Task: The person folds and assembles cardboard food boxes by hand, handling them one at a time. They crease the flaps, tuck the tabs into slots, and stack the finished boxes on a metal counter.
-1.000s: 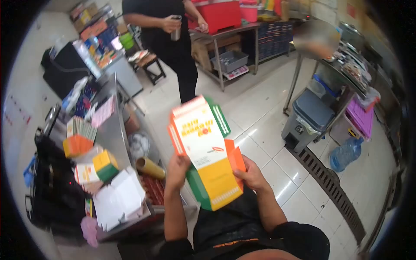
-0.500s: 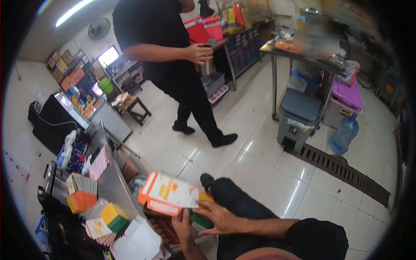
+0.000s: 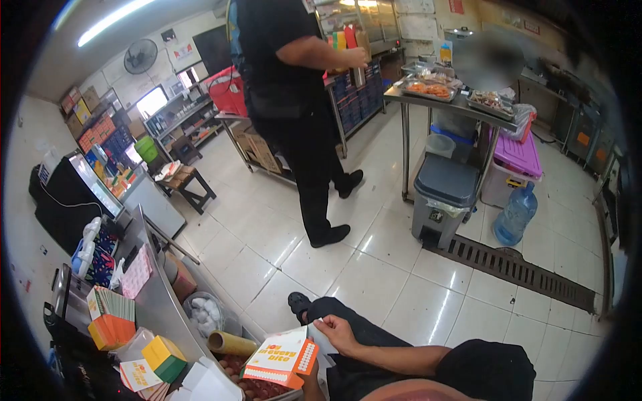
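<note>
- Left hand (image 3: 310, 383), lower centre of the frame: we see it at the underside of the white, orange-edged cardboard carton (image 3: 281, 359) with yellow and orange lettering, apparently supporting it.
- Right hand (image 3: 339, 335), just beside the carton: fingers drawn together on a thin white sheet (image 3: 322, 339).
- Carton: its lettered panel and scalloped orange side meet at an angle, so we judge it partly formed.
- White sheet: at least partly outside the carton; we count it as not fully placed in or on it.
- Lower left, on the steel counter (image 3: 155, 267): loose white sheets (image 3: 208, 382), a yellow-and-green cardboard box (image 3: 164, 357) that looks raised into shape, and flat printed cartons (image 3: 139, 375) beside it.
- Further up that counter: a fanned stack of orange and white cartons (image 3: 110, 317). We read both groups as flat, hence unformed.
- Upper centre: a person in dark clothes (image 3: 291, 100) stands apart from our work, grasping a metal cup (image 3: 360, 77).
- Hidden, near: most of the left hand, behind the carton; we cannot tell its finger placement, nor whether the carton holds anything. The carton's far side is unseen.
- Cut off: the loose sheets, at the lower edge; we cannot count them.
- Hard to make out, far: a blurred patch at upper right.
</note>
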`<state>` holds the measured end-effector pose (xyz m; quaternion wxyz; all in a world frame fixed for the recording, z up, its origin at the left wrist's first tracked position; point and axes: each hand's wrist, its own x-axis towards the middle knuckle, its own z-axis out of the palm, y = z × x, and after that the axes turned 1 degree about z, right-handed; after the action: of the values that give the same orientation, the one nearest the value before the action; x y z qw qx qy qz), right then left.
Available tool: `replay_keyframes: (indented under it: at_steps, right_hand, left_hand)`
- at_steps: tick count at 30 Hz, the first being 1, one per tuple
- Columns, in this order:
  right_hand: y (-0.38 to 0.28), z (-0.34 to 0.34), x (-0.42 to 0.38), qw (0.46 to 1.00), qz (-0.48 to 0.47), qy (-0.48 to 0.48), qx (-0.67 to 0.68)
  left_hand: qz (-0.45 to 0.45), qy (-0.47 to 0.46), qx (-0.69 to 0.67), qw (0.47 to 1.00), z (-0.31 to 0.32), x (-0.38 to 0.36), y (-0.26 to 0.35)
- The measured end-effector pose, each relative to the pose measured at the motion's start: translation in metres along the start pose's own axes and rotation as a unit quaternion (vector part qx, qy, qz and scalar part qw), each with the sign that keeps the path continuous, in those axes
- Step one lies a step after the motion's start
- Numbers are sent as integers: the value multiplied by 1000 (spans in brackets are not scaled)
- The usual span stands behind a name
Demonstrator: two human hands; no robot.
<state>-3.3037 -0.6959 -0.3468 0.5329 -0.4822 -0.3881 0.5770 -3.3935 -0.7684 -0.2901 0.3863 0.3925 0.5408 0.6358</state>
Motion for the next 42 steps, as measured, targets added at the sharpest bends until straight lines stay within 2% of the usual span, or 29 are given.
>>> replay_keyframes:
  at_steps: [3,4,7,8,9,11,15,23,26,32,35,36,40,42]
  right_hand:
    - [9,-9,1,996,0,-63,-71]
    - [8,-9,-1,996,-30,-77,-43]
    - [22,-7,0,989,-33,-143,9]
    - [16,-9,-1,984,-54,-166,-32]
    - [11,-8,-3,984,-39,-172,-20]
    - [12,-8,1,978,-124,-165,-38]
    - [3,-10,-1,980,-91,-171,-33]
    - [-7,-12,0,960,-161,-220,-69]
    - [-8,-11,0,957,-154,-237,-70]
    - [7,-12,6,950,-58,-306,-15]
    - [4,-10,4,940,-83,-329,-36]
    - [-1,-9,2,938,-59,-340,-24]
    - [1,-9,1,920,-110,-373,-47]
    - [6,-12,4,929,-45,-368,-15]
  left_hand:
    - [-4,1,-20,1000,-2,11,-2]
    - [-4,1,-27,1000,-4,15,-1]
    - [-7,-6,-44,999,-6,20,-2]
    - [-11,-8,-47,999,-4,21,-1]
    - [-12,-5,-46,999,-6,21,-2]
    - [-12,-6,-47,999,-6,21,0]
    - [-6,-3,-47,999,-10,15,3]
    - [9,-3,-46,999,-18,12,7]
    - [10,-2,-55,998,-21,11,5]
    - [9,15,-79,997,-29,9,3]
    - [9,28,-92,995,-34,11,3]
    - [9,32,-95,995,-36,12,4]
    - [9,39,-100,994,-40,13,5]
    - [9,41,-97,994,-38,14,4]
